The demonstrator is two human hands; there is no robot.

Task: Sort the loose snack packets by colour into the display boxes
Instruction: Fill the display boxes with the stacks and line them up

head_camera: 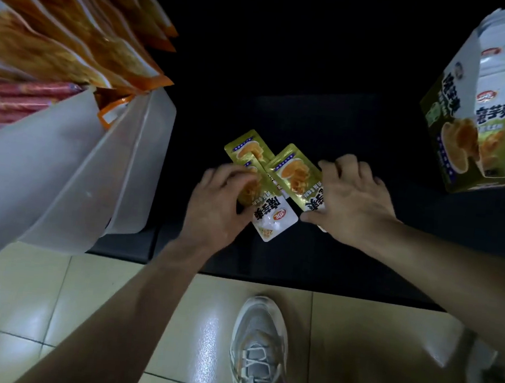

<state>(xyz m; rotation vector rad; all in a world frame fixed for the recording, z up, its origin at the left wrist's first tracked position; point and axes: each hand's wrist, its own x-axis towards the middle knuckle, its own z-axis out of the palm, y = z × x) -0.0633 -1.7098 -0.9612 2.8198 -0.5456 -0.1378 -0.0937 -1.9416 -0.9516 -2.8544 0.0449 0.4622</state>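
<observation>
Loose gold-and-white snack packets lie on a dark shelf in the middle of the view. My left hand grips the left packet stack, fingers curled over its gold upper half. My right hand pinches the right gold packet by its lower edge, thumb under it and fingers spread over the top. Both packets overlap in the middle. At the upper right stands a gold-green display box holding matching white-and-gold packets.
Translucent plastic bins at the left hold orange packets and red packets. The shelf's front edge runs just below the hands. Below it are pale floor tiles and a grey sneaker.
</observation>
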